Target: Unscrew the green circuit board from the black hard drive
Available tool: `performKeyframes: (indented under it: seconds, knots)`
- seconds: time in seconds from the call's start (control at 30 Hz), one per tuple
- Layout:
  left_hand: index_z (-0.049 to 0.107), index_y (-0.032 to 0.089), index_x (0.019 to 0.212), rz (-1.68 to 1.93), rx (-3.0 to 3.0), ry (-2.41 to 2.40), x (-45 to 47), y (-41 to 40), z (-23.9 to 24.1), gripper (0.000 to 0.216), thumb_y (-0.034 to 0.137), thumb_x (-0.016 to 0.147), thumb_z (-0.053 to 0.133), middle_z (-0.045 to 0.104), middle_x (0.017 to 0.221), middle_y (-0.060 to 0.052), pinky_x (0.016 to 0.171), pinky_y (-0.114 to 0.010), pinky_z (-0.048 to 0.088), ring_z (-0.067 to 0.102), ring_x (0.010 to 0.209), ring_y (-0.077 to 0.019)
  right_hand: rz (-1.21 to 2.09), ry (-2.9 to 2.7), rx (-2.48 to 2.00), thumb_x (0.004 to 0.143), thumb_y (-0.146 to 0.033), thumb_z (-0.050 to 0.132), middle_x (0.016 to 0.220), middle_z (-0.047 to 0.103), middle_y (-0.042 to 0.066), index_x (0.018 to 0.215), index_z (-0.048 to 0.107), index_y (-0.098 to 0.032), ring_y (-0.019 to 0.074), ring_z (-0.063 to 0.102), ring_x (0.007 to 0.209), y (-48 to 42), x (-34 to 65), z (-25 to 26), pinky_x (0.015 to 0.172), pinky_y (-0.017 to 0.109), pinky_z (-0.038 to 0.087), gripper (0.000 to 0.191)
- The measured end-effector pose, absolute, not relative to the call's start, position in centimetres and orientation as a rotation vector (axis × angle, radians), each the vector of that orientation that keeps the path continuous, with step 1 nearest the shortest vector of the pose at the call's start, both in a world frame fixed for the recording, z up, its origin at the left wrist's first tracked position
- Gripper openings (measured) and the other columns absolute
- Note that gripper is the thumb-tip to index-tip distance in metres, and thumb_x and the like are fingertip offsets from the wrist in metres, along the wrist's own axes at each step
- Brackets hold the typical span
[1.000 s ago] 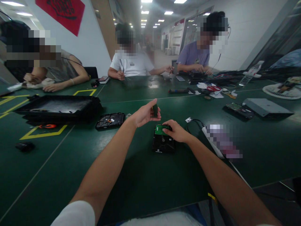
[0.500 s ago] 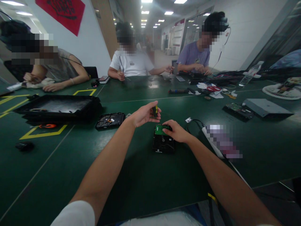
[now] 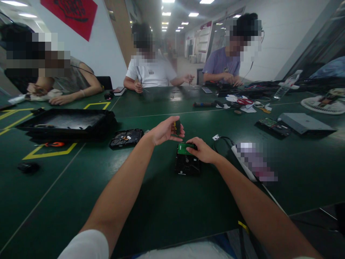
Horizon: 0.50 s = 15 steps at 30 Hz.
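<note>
In front of me a black hard drive (image 3: 187, 166) lies flat with a green circuit board (image 3: 183, 148) at its far end. My right hand (image 3: 201, 150) rests on the drive's far right corner, fingers closed over its edge and thumb on the board. Just above and beyond the drive, my left hand (image 3: 168, 130) grips a black and yellow screwdriver handle (image 3: 177, 126) between thumb and fingers. The screwdriver's tip cannot be made out. Left of my left forearm sits another black drive (image 3: 126, 138).
A black tray-like housing (image 3: 67, 124) stands at left, a computer mouse (image 3: 28, 167) nearer. On the right are a power strip (image 3: 244, 163) with a cable, a circuit board unit (image 3: 273, 126) and a grey metal box (image 3: 306, 124). Co-workers sit across the green table (image 3: 167, 212).
The screwdriver handle has turned slightly in my left hand, its yellow part now further left. My right hand and the hard drive stay in place.
</note>
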<state>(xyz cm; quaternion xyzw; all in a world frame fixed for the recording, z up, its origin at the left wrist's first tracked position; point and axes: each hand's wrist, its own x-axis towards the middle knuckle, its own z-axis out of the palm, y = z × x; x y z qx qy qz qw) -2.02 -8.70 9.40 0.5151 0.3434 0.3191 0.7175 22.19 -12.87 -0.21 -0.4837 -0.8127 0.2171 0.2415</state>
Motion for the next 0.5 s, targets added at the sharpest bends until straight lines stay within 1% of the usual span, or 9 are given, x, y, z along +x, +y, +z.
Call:
performKeyframes:
  seconds: [0.1,0.2,0.4,0.5]
  knots:
    - [0.073,0.014,0.092,0.714,1.181,0.745,-2.21,-8.76,9.55,0.046,0.059,0.091,0.063,0.071,0.092,-0.013,0.082,-0.043,0.063,0.068,0.087,-0.024,0.605,-2.229,-1.33,0.099,-0.037,0.065,0.124,0.067,0.01,0.128,0.068,-0.024,0.0286,0.062,0.116,-12.97,22.15,-0.05,0.103,0.048,0.047,0.032]
    - [0.073,0.014,0.092,0.704,1.193,0.754,-2.42,-8.69,9.6,0.046,0.058,0.091,0.062,0.071,0.092,-0.014,0.082,-0.042,0.062,0.068,0.088,-0.0244,0.606,-2.227,-1.328,0.099,-0.036,0.065,0.123,0.067,0.011,0.127,0.067,-0.023,0.0292,0.062,0.116,-13.01,22.1,-0.04,0.103,0.049,0.047,0.031]
    - [0.069,0.014,0.093,0.776,1.14,0.818,-2.32,-8.68,9.82,0.039,0.052,0.091,0.061,0.074,0.091,-0.016,0.079,-0.042,0.062,0.071,0.091,-0.0273,0.611,-2.229,-1.31,0.1,-0.036,0.064,0.124,0.066,0.011,0.128,0.067,-0.023,0.0287,0.061,0.118,-12.91,22.14,-0.25,0.104,0.049,0.047,0.031]
    - [0.068,0.014,0.091,0.803,1.134,0.823,-2.16,-8.8,9.97,0.035,0.049,0.09,0.061,0.074,0.092,-0.016,0.081,-0.043,0.063,0.072,0.092,-0.0275,0.602,-2.225,-1.314,0.1,-0.036,0.064,0.124,0.066,0.01,0.126,0.067,-0.025,0.0288,0.061,0.118,-12.84,22.21,-0.36,0.104,0.049,0.047,0.029]
